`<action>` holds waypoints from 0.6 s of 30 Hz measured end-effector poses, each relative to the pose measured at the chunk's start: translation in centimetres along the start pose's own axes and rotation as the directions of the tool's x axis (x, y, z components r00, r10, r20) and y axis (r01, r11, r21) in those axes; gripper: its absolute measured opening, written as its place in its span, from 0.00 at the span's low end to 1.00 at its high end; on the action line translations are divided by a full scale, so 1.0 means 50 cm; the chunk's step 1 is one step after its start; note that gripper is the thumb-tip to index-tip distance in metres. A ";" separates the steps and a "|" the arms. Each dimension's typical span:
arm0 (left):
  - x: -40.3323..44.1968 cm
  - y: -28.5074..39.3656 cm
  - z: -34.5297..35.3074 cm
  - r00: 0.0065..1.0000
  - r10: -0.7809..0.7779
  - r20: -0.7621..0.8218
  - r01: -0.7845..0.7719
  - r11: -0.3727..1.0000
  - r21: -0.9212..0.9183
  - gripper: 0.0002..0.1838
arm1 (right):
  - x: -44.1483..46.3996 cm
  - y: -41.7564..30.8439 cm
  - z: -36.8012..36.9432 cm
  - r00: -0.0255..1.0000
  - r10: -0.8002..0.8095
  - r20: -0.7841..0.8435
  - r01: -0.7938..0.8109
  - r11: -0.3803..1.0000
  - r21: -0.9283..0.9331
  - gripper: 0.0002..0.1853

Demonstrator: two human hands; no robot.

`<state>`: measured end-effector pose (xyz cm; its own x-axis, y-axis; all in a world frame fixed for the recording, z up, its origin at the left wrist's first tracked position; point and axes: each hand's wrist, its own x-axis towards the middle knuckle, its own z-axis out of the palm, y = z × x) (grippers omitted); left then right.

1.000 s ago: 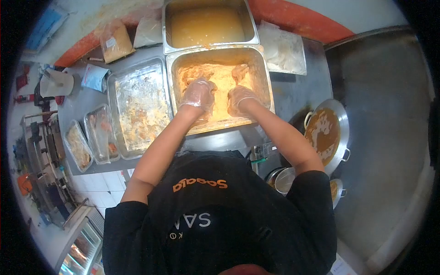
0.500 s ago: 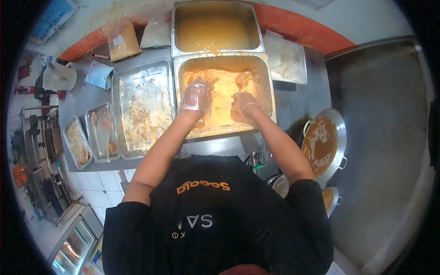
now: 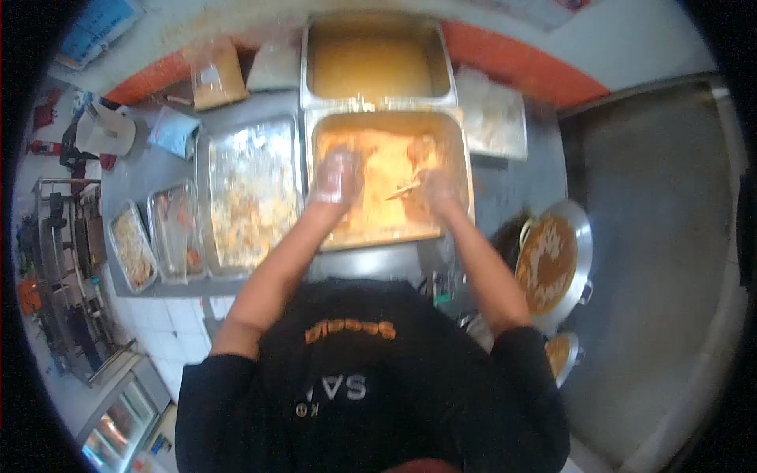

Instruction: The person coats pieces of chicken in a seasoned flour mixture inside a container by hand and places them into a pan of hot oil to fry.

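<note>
Both hands wear clear plastic gloves and are inside a metal pan [image 3: 467,169] of orange-tan powder [image 3: 381,169]. My left hand [image 3: 337,177] is at the pan's left side, beside a coated lump [image 3: 363,154]; its fingers are blurred and partly hidden. At the right side, my right hand [image 3: 438,189] is closed round a narrow, powder-coated piece [image 3: 404,189] that sticks out leftward. Another coated piece [image 3: 420,150] lies above that hand in the powder.
Behind stands a pan of yellowish liquid [image 3: 374,67]. A large messy tray [image 3: 252,189] and two smaller containers [image 3: 175,229] [image 3: 132,248] are at left. Bags [image 3: 217,77] stand behind; a white tray [image 3: 497,118] and a wide pan of brown liquid [image 3: 550,264] are at right.
The pans and counter have shifted lower in the view. A narrow coated piece now shows at my right hand, which has moved slightly right. My left hand stays at the pan's left side.
</note>
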<state>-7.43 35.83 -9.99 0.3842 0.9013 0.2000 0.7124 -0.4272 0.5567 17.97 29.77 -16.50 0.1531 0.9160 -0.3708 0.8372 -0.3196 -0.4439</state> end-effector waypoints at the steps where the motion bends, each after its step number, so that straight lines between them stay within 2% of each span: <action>1: -0.041 0.018 -0.001 0.998 -0.057 -0.010 0.055 0.992 -0.112 0.09 | -0.057 0.020 0.026 0.999 0.039 0.037 -0.039 0.999 0.007 0.13; 2: -0.018 0.015 -0.003 0.986 -0.030 0.164 0.018 0.997 0.074 0.09 | -0.035 0.009 0.009 0.999 0.037 0.033 -0.036 0.999 -0.017 0.13; 3: 0.023 0.004 -0.009 0.993 -0.019 0.115 0.009 0.996 0.088 0.09 | 0.016 -0.008 -0.017 1.000 0.015 0.013 -0.014 0.999 -0.044 0.14; 4: -0.001 0.005 -0.012 0.994 -0.064 0.088 0.068 0.997 -0.040 0.09 | 0.008 0.020 0.027 0.961 0.276 -0.010 -0.200 0.723 0.661 0.14; 5: -0.033 0.025 -0.019 0.990 -0.118 0.079 0.131 0.975 -0.178 0.10 | -0.038 0.024 0.029 0.953 0.302 0.016 -0.238 0.715 0.657 0.14; 6: -0.025 -0.010 0.020 0.997 -0.067 -0.029 0.061 0.985 -0.162 0.12 | -0.017 -0.017 -0.025 0.986 0.163 -0.020 -0.123 0.816 0.565 0.13; 8: 0.021 0.011 -0.029 0.997 -0.018 -0.069 0.010 0.993 -0.118 0.11 | -0.015 -0.139 -0.162 0.983 0.110 0.150 -0.175 0.817 0.549 0.12; 9: 0.038 0.022 -0.050 0.996 0.026 -0.090 -0.033 0.997 -0.076 0.10 | -0.004 -0.164 -0.192 0.985 0.101 0.139 -0.162 0.818 0.552 0.12; 10: 0.072 0.017 -0.060 0.978 0.095 -0.186 -0.120 0.984 -0.130 0.10 | 0.020 -0.187 -0.224 0.999 0.016 0.043 -0.039 0.777 0.629 0.10; 11: 0.101 0.019 -0.074 0.973 0.107 -0.204 -0.133 0.984 -0.119 0.10 | 0.039 -0.206 -0.251 0.997 -0.058 -0.050 0.077 0.720 0.690 0.09; 12: 0.137 0.022 -0.090 0.960 0.120 -0.254 -0.134 0.990 -0.039 0.11 | 0.074 -0.231 -0.282 0.991 -0.089 -0.099 0.129 0.830 0.543 0.08; 13: 0.175 0.023 -0.107 0.943 0.136 -0.303 -0.129 0.991 0.042 0.13 | 0.117 -0.248 -0.295 0.987 -0.107 -0.119 0.155 0.826 0.542 0.08; 15: 0.252 -0.008 -0.098 0.933 0.163 -0.321 -0.141 0.986 0.090 0.12 | 0.215 -0.276 -0.283 0.985 -0.114 -0.129 0.171 0.722 0.670 0.07; 16: 0.287 -0.021 -0.088 0.974 0.068 -0.218 -0.035 0.988 0.150 0.11 | 0.258 -0.290 -0.277 0.981 -0.131 -0.146 0.195 0.717 0.669 0.07; 17: 0.322 -0.034 -0.075 0.992 -0.042 -0.118 0.067 0.974 0.217 0.11 | 0.302 -0.300 -0.264 0.977 -0.134 -0.165 0.192 0.887 0.420 0.07; 18: 0.359 -0.051 -0.057 0.976 -0.216 0.010 0.211 0.961 0.177 0.11 | 0.354 -0.305 -0.244 0.973 -0.139 -0.186 0.165 0.977 0.134 0.07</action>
<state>-4.04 53.29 -5.55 0.2269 0.9716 0.0666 0.8700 -0.2329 0.4346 14.33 53.80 -6.33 0.1304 0.9804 -0.1475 0.7728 -0.1937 -0.6044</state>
